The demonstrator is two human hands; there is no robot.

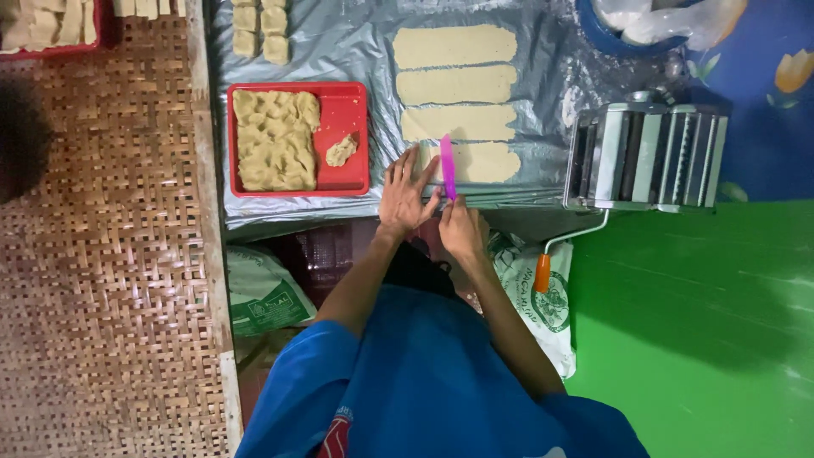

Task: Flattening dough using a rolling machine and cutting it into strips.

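Here we see the right hand point(462, 231) grip clenched on the flat pink plastic cutter point(447, 166), crosswise over the nearest pale dough strip point(483, 162), which the released left hand point(405, 197) pins.

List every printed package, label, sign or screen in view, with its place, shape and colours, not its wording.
Printed sack: under the table edge, left of the person's arms; crumpled, pale with a green panel.
Second printed sack: below the metal roller machine, right of the arms; white with a round green emblem.
Sleeve patch: on the blue shirt; red and white.
No signs or screens.
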